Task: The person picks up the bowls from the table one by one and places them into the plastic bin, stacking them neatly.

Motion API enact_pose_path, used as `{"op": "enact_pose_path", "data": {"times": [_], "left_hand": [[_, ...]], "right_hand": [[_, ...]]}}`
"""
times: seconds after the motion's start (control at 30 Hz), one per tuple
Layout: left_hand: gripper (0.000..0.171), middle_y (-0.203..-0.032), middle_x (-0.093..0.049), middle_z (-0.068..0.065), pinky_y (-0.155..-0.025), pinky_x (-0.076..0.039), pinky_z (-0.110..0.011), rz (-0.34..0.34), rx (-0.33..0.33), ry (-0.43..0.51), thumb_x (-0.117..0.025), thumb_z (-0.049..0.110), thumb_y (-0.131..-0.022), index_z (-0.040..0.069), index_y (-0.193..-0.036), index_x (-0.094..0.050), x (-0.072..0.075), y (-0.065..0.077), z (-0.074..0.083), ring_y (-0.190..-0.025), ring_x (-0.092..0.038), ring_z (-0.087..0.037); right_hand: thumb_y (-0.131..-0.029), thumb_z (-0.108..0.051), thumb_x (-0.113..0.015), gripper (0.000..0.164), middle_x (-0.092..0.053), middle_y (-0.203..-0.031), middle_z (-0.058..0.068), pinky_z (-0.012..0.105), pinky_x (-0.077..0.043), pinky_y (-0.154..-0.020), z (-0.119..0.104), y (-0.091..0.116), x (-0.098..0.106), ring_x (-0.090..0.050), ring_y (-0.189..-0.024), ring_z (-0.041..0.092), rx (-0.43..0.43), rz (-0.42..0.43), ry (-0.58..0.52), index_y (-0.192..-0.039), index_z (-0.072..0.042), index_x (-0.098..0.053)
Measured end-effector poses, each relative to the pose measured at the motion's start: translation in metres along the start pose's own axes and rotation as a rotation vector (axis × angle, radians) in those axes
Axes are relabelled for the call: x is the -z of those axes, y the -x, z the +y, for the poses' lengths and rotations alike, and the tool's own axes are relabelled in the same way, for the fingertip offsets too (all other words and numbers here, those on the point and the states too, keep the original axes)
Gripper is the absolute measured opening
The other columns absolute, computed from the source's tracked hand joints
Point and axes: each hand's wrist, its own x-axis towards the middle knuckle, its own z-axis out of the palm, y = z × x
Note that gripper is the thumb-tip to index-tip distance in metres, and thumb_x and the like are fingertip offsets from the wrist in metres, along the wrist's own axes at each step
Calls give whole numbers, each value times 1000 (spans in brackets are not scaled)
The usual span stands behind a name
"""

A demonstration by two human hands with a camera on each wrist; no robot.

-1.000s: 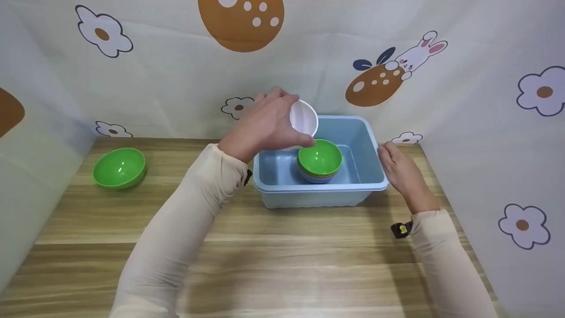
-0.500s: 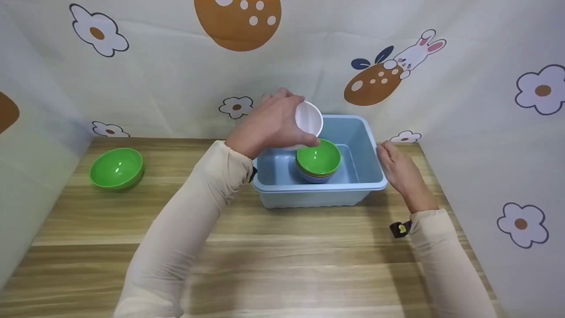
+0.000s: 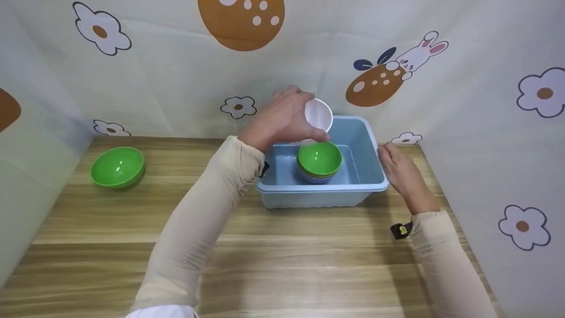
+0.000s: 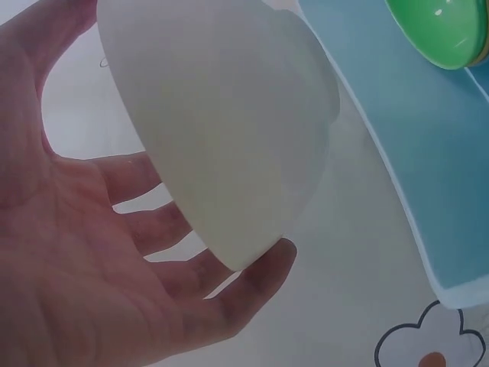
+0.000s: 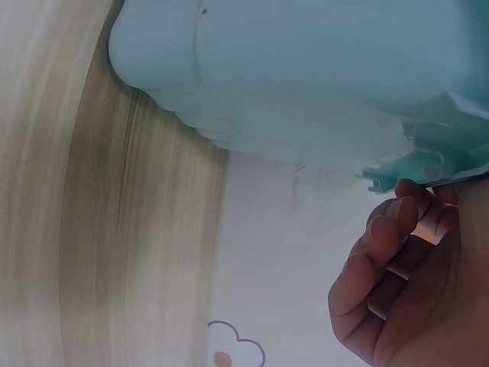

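My left hand (image 3: 289, 117) holds a white bowl (image 3: 320, 115), tilted on its side, above the back left of a light blue plastic bin (image 3: 322, 188). In the left wrist view, the fingers (image 4: 263, 279) lie along the outside of the white bowl (image 4: 229, 130), which hides part of the grip. A green bowl (image 3: 320, 159) tops a small stack of bowls on the bin's floor, with a yellowish rim and a blue bowl (image 3: 318, 179) showing below it. At the bin's right side, my right hand (image 3: 401, 174) grips the rim, its fingers (image 5: 382, 237) curled under the edge.
Another green bowl (image 3: 118, 167) stands on the wooden table (image 3: 282, 256) at the far left. Patterned cloth walls (image 3: 167, 79) with flowers and a rabbit enclose the table at the back and both sides.
My left hand has carried the white bowl to the right, further over the bin. My right hand, the bin and the stacked bowls have stayed in place.
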Motion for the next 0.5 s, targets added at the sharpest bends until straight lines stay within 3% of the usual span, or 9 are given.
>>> {"op": "enact_pose_path", "data": {"times": [0.5], "left_hand": [[92,-136,-45,0,-91,-48,-40,-13,-14,7,-70,65,-64,26,-143,-42,-16,-20,4,-120,-39,-20]], "right_hand": [[-102,-48,-22,47,-56,-93,15,40,-39,-73,0,0,0,-51,-89,31,1,7,-8,-105,-9,-47]]}}
